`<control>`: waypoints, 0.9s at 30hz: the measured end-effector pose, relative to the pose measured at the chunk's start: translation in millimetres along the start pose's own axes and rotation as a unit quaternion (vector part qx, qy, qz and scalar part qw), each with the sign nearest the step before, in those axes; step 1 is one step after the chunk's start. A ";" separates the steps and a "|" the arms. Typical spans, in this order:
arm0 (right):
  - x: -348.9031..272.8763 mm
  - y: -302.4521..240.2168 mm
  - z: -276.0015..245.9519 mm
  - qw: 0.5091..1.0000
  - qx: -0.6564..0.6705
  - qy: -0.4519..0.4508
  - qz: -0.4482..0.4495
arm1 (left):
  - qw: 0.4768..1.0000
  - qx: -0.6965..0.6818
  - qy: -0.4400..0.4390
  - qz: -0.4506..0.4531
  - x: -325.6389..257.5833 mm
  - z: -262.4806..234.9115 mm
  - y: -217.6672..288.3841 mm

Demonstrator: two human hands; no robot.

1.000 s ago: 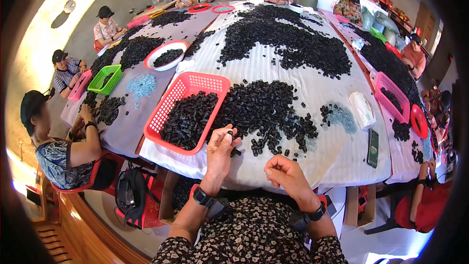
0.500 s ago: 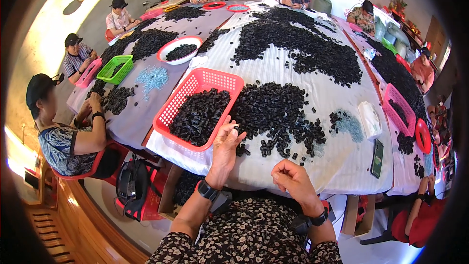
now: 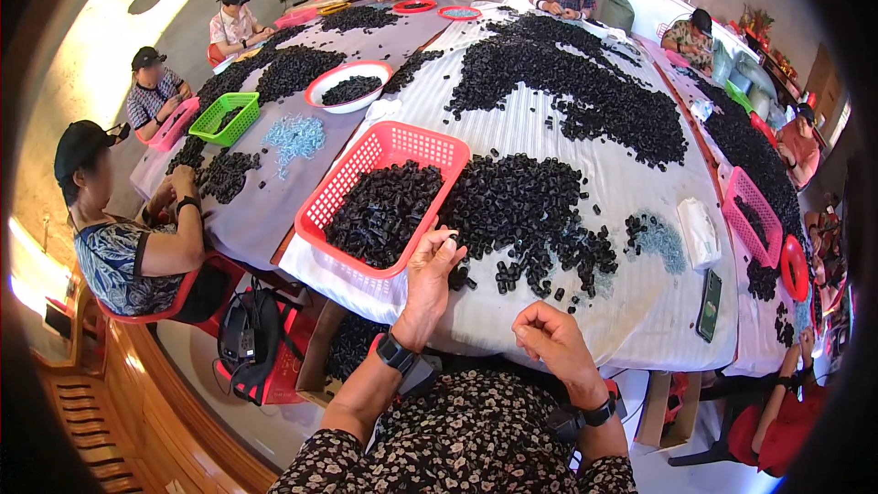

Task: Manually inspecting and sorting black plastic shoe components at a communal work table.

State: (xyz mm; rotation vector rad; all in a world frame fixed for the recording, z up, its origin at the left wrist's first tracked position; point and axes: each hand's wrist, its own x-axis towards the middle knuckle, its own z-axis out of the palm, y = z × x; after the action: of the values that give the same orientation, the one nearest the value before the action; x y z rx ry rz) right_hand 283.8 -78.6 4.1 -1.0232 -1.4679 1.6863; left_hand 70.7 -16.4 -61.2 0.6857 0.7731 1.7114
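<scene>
My left hand (image 3: 430, 273) is raised beside the near right corner of a red plastic basket (image 3: 315, 242). Its thumb and fingers pinch a small black piece (image 3: 455, 239), mostly covered by the fingertips. My right hand (image 3: 554, 340) hovers over the table's front edge with its fingers curled and thumb against the index finger; whatever they may hold is hidden. Small black ring-like plastic parts (image 3: 366, 210) fill much of the basket. A loose pile of the same parts (image 3: 517, 201) spreads on the white cloth (image 3: 631, 311) to its right.
Pale blue scraps (image 3: 660, 245) lie right of the pile, near a white tissue pack (image 3: 699, 233) and a phone (image 3: 709, 306). A green basket (image 3: 225, 119) and a white-and-red basin (image 3: 347, 87) stand left. Several people sit around the table; one person (image 3: 137, 247) works close on my left.
The whole view has shifted slightly, so the table sits a little further right and lower. Both hands keep nearly the same pose, the left fingers still pinched.
</scene>
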 end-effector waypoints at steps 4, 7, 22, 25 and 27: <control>-0.4 -0.6 -1.5 1.000 -0.004 -0.005 0.000 | 1.000 0.003 0.001 0.001 1.5 -2.6 -4.5; 0.7 0.2 -0.7 1.000 -0.002 -0.005 -0.002 | 0.999 0.018 -0.015 0.043 0.5 -1.4 -7.1; 0.7 4.3 -0.6 1.000 -0.004 -0.007 -0.006 | 0.995 0.019 -0.054 0.078 5.3 -1.2 10.5; 1.1 4.8 -1.3 1.000 -0.005 -0.008 -0.008 | 0.995 0.039 -0.051 0.072 4.9 -2.8 5.1; 1.0 4.2 -0.7 1.000 -0.006 -0.010 -0.008 | 0.997 0.036 -0.045 0.058 3.8 -1.8 -0.6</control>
State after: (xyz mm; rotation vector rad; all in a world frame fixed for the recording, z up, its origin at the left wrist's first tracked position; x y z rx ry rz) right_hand 284.0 -78.0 -0.2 -1.0020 -1.4969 1.6832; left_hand 68.7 -12.8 -62.5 0.8661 0.7463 1.7516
